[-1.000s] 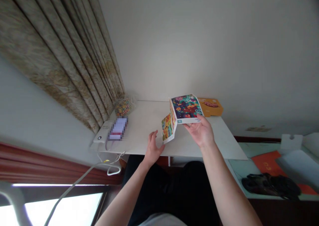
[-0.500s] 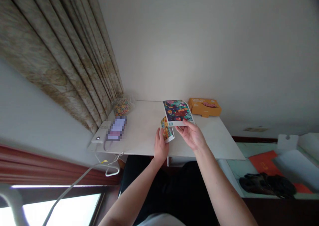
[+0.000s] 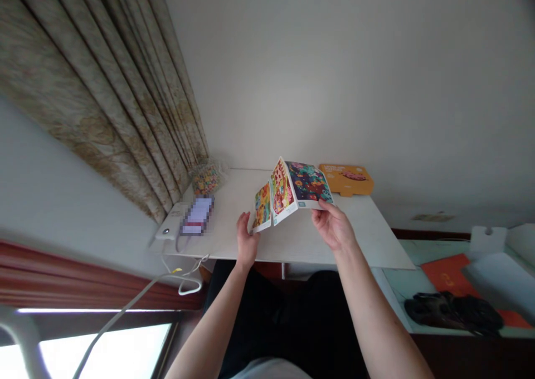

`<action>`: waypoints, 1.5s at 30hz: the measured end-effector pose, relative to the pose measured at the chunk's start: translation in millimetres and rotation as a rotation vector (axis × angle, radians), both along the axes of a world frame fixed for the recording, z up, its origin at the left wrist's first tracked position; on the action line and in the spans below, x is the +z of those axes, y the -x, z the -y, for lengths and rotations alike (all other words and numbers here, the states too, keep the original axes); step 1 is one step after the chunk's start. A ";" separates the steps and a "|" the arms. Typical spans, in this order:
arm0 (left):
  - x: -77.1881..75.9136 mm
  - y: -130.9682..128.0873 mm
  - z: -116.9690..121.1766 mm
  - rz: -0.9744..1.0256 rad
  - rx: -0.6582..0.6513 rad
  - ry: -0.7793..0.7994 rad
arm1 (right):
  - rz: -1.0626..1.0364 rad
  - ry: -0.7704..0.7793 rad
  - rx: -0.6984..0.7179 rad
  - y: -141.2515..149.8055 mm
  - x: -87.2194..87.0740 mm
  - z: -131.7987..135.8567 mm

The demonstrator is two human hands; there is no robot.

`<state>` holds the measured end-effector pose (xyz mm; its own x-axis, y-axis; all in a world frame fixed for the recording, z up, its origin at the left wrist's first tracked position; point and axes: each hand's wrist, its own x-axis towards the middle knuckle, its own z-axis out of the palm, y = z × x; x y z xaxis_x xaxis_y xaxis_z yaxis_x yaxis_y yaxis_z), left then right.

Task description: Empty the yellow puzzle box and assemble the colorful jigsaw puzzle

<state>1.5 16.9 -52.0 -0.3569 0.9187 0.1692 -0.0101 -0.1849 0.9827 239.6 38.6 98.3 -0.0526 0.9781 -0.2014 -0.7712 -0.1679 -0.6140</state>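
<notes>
A colourful folded leaflet [image 3: 282, 194] is held spread above the white table, its three printed panels standing at angles to one another. At its left edge, the thumb and fingers of my left hand [image 3: 247, 242] grip the lower corner of the orange-and-green panel. My right hand [image 3: 335, 227] pinches the bottom edge of the dark, flowery panel, thumb on top and fingers underneath. The right end of the leaflet overlaps the view of an orange box [image 3: 351, 179] with a flap at its front.
On the white table [image 3: 234, 200], a clear bag of small coloured pieces [image 3: 208, 179] sits at the back left, near the curtain [image 3: 137, 89]. A blurred-out phone [image 3: 197, 215] and a white power strip [image 3: 166, 231] with cables are at left. Dark shoes [image 3: 453, 311] lie on a low shelf at right.
The leaflet has been unfolded, showing a middle panel. My left hand has moved left with one end, while my right hand has shifted slightly right with the other.
</notes>
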 end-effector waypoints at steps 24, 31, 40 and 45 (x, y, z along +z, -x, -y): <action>43.1 -16.4 -16.9 0.746 -0.361 0.498 | 0.631 0.019 0.260 33.6 -70.0 14.0; 41.3 -29.8 -11.4 0.583 -0.248 0.376 | 1.169 -0.191 -0.083 24.6 -116.2 9.4; 57.5 -17.0 -15.4 0.583 -0.323 0.176 | 1.009 -0.370 -0.172 34.0 -98.6 20.1; 53.3 -3.1 -24.4 0.658 -0.290 -0.077 | 1.362 -0.821 -0.258 54.3 -72.6 40.8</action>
<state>4.6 41.2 1.3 -0.1510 0.9860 0.0709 -0.6544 -0.1535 0.7404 185.2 -2.2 25.7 -0.1066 0.7940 0.5985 0.4420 0.5770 -0.6868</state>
